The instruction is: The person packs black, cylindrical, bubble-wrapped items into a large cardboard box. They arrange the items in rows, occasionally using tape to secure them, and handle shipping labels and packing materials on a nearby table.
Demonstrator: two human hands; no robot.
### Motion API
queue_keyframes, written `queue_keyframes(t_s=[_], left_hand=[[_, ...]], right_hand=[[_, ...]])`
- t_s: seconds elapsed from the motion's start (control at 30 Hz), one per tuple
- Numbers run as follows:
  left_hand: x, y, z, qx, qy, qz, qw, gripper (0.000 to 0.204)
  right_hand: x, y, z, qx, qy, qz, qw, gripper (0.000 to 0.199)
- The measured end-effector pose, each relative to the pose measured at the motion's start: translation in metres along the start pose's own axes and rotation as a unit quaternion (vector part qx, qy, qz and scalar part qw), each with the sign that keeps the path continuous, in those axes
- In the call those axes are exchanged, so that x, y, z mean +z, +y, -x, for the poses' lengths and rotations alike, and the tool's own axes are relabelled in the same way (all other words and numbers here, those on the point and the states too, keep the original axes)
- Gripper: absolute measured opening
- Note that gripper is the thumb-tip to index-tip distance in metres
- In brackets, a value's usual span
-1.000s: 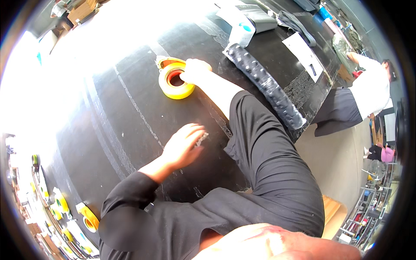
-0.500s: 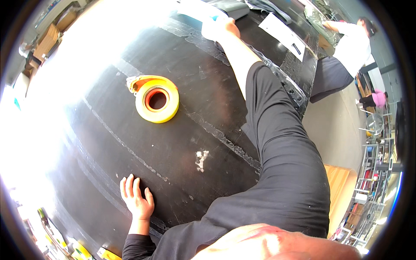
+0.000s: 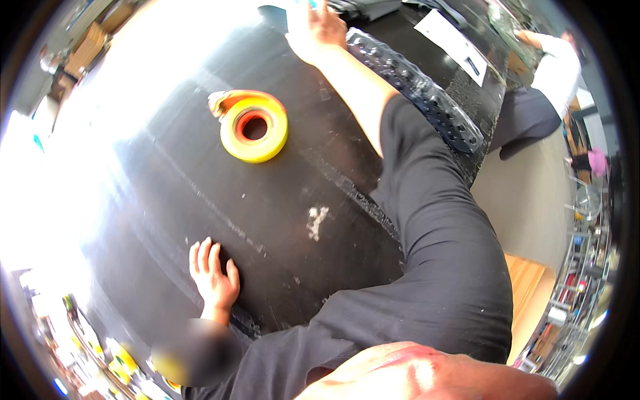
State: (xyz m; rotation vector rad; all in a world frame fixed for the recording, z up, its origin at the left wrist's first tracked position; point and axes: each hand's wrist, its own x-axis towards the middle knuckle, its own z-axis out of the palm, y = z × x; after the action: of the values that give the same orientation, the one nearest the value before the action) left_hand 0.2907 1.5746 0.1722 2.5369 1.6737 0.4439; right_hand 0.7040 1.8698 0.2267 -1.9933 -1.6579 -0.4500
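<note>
My left hand lies flat on the black table, fingers spread, holding nothing. My right arm, in a black sleeve, stretches across the table to its far side. At the top edge of the picture my right hand rests against a pale object with a bit of blue; whether the fingers grip it is hidden. A yellow-orange roll of tape with a loose end lies on the table between my hands, touching neither.
A long strip of clear bubbled plastic lies along the table's right edge, with a white sheet of paper beyond it. Another person in a white top is at the far right. Several yellow rolls sit at lower left.
My right hand left the tape roll and reached to the table's far side. My left hand slid back toward me and now lies flat at the lower left.
</note>
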Motion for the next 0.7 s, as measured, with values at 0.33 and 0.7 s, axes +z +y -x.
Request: queue_keyframes(t_s=[0.33, 0.7], left_hand=[[0.002, -0.008, 0.011, 0.036, 0.092, 0.043, 0.994, 0.038], [-0.046, -0.001, 0.176, 0.059, 0.0, 0.178, 0.982, 0.044]], right_hand=[[-0.135, 0.021, 0.287, -0.004, -0.1, -0.049, 0.994, 0.075], [-0.196, -0.04, 0.334, -0.1, -0.098, -0.136, 0.981, 0.076]])
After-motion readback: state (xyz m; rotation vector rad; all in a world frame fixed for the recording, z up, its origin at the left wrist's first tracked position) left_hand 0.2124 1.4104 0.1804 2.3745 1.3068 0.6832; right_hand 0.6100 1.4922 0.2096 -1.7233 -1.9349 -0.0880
